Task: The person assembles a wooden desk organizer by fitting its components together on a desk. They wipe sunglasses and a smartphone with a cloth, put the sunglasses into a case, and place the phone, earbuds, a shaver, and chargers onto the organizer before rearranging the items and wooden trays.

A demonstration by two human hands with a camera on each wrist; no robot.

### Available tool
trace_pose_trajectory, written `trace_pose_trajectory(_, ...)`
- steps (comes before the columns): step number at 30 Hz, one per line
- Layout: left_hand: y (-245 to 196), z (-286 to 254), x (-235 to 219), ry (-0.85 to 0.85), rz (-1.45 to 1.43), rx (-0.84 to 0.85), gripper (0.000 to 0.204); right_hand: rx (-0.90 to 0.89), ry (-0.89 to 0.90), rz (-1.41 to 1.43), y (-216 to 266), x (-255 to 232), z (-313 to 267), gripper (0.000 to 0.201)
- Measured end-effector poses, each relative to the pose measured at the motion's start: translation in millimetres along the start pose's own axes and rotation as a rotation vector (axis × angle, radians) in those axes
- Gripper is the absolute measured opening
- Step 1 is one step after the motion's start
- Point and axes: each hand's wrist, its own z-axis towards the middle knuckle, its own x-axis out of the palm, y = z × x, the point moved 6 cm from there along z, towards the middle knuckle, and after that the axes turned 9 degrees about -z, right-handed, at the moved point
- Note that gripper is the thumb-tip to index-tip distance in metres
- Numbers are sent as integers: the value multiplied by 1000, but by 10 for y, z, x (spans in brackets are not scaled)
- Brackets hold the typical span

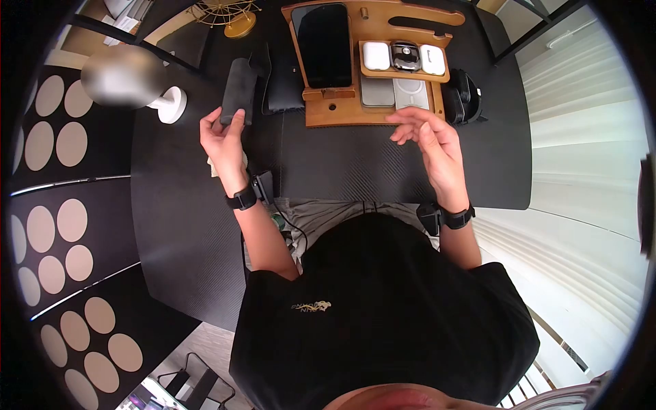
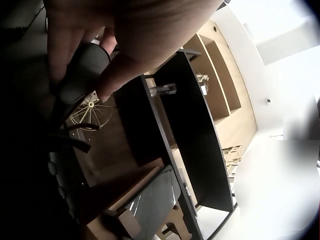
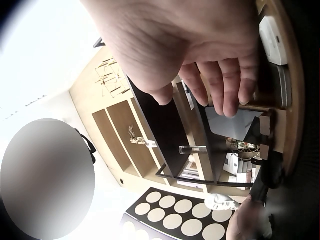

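In the head view my left hand grips the near end of a long dark grey case, thumb on one side and fingers on the other. The left wrist view shows the rounded end of this case between thumb and fingers. My right hand is at the front right edge of a wooden desk stand, its fingers loosely bent with nothing in them. On that stand are a black phone, a white earbud case, a dark watch and a pale power bank with a ring.
A black padded item lies between the case and the stand. Right of the stand is a black strapped object. A gold wheel ornament stands at the back, a white round-based stand at the left. The black desk extends toward me.
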Motion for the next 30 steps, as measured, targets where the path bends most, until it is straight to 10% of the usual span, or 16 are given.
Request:
trace_pose_trajectory(5, 73, 16, 135, 236, 90, 1, 58, 2, 11, 8, -19, 35, 19, 41)
trace_pose_trajectory(16, -270, -419, -104, 146, 136, 147, 50, 35, 28, 16, -31, 48, 41, 38)
trace_pose_trajectory(20, -427, -707, -380, 34, 784, 347, 49, 36, 41, -13, 2, 68, 129, 35)
trace_pose_trajectory(30, -48, -640, -717, 173, 849, 116, 58, -380, 46, -808, 717, 392, 1127, 39)
